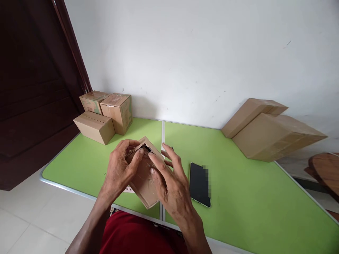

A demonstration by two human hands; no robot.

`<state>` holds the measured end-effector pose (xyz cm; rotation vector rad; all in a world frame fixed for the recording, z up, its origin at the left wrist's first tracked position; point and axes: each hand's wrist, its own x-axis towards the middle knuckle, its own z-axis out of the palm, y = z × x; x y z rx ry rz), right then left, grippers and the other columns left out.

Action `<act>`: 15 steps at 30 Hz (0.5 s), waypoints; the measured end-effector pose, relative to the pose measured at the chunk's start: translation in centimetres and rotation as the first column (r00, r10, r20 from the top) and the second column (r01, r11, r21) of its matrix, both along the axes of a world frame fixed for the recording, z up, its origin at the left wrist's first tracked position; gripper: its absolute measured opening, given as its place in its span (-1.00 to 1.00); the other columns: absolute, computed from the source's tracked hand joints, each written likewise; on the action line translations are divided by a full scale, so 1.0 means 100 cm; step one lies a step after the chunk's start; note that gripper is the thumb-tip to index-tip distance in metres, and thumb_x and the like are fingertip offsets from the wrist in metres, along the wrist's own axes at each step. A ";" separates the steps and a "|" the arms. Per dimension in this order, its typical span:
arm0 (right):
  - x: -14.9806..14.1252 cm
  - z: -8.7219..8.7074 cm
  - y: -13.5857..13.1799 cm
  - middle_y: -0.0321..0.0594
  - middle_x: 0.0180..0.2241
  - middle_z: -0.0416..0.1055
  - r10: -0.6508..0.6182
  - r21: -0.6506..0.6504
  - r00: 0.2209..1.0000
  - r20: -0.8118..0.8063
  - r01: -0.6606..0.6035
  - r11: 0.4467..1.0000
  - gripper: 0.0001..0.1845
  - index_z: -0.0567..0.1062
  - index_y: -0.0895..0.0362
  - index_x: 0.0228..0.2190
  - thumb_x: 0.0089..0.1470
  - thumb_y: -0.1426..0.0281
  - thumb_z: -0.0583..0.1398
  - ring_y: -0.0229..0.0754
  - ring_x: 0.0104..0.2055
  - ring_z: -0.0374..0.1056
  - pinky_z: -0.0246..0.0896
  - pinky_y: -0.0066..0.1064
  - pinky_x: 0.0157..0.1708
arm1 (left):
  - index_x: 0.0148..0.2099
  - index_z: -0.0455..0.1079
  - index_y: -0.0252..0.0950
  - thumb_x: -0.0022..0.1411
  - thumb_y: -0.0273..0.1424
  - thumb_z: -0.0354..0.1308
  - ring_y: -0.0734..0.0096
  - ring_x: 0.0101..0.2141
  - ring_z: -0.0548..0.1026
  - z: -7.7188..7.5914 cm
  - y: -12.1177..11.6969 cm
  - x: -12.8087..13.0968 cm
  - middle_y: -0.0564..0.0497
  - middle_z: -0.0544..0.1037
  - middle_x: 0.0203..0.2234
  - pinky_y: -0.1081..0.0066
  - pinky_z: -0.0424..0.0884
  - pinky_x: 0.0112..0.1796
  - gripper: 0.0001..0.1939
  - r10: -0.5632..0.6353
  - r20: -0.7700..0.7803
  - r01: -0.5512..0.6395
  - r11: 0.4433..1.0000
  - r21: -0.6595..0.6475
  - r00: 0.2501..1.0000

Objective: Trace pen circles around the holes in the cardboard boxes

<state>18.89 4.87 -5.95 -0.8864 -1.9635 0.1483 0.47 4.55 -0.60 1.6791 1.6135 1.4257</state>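
A small brown cardboard box (144,183) is tilted in front of me, above the near edge of the green table. Near its far end, a dark torn gap shows between the flaps. My left hand (122,165) is closed around the box's left side, its thumb pressed beside the gap. Over the right side is my right hand (171,180), fingers apart; its index fingertip is at the gap and its thumb lies near the top face. I cannot make out what is inside the box. To the right of that hand lies a dark-screened phone (199,185).
Several closed cardboard boxes (116,113) are grouped at the table's back left. Two larger cartons (275,135) lean at the back right by the white wall. A pale seam (163,132) crosses the green table (238,211). A round wooden stool (325,169) stands off the right edge.
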 end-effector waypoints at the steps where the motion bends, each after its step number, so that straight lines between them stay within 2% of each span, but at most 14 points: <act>1: 0.000 0.002 0.001 0.14 0.48 0.21 -0.015 0.004 0.999 0.045 0.015 1.000 -0.43 0.44 -0.09 0.40 0.45 0.47 0.14 0.26 0.38 0.43 0.57 0.14 0.20 | -0.02 0.59 -0.21 0.44 -0.21 0.24 0.17 -0.11 0.68 -0.001 0.000 -0.001 -0.10 0.72 -0.12 0.22 0.57 -0.09 -0.78 -0.018 -0.008 0.018 1.000 0.010 1.000; 6: -0.004 0.008 0.000 0.16 0.38 0.41 -0.113 0.048 0.974 0.198 0.105 0.993 -0.36 0.35 -0.03 0.45 0.43 0.48 0.09 0.25 0.24 0.54 0.63 0.10 0.05 | 0.08 0.57 -0.18 0.50 -0.25 0.22 0.16 -0.03 0.67 -0.008 -0.001 -0.004 -0.11 0.68 -0.01 0.20 0.58 0.00 -0.78 -0.071 -0.064 0.075 0.996 0.053 0.995; 11: -0.008 0.016 0.001 0.14 0.31 0.49 -0.113 0.024 0.980 0.165 0.111 0.994 -0.48 0.47 0.09 0.31 0.42 0.50 0.05 0.19 0.24 0.54 0.61 0.06 0.11 | 0.24 0.42 -0.15 0.52 -0.32 0.22 0.21 0.11 0.63 -0.016 -0.001 -0.005 -0.09 0.64 0.09 0.21 0.56 0.13 -0.69 -0.113 -0.065 0.120 0.985 0.123 0.992; 15: -0.011 0.025 0.008 0.14 0.23 0.54 -0.067 -0.009 0.989 0.131 0.068 0.998 -0.53 0.54 0.16 0.20 0.37 0.54 0.06 0.19 0.23 0.54 0.61 0.07 0.13 | 0.24 0.39 -0.09 0.55 -0.37 0.18 0.32 0.11 0.60 -0.019 0.001 -0.003 -0.02 0.62 0.10 0.28 0.53 0.15 -0.73 -0.137 -0.089 0.149 0.979 0.137 0.987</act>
